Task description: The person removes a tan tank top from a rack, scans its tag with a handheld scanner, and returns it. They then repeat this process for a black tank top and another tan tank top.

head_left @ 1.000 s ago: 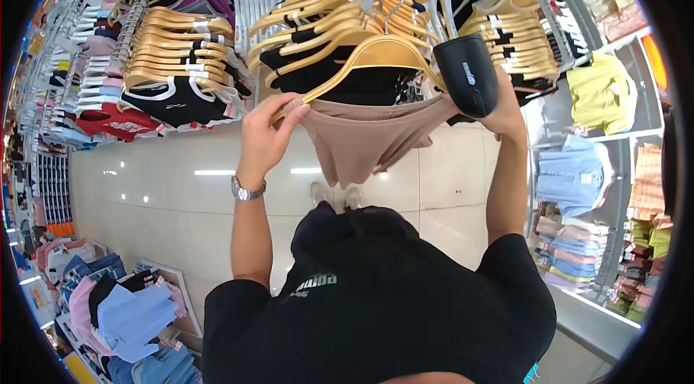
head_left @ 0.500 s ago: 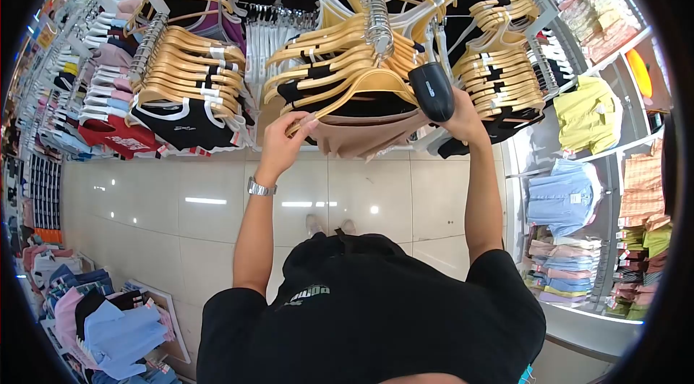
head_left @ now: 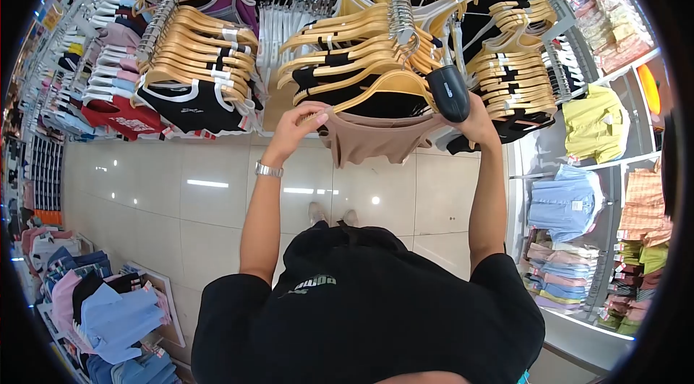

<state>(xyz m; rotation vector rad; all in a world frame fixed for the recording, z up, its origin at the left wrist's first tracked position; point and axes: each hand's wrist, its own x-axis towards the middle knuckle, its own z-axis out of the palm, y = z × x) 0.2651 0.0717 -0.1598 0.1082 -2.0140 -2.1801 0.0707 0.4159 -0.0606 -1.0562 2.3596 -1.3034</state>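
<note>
Brown top (head_left: 379, 139) is held on a wooden hanger (head_left: 387, 84) at the far rack (head_left: 400, 4), hanger's left end pinched by the left hand (head_left: 296, 127), black scanner (head_left: 448, 93) clasped in the right hand (head_left: 481, 124); top could be shed if tilted.

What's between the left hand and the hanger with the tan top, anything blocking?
Nothing visible. The left hand has its fingers on the wooden hanger at its left end, by the tan top shoulder. The right hand holds a black scanner at the other end. Black tops crowd close behind.
</note>
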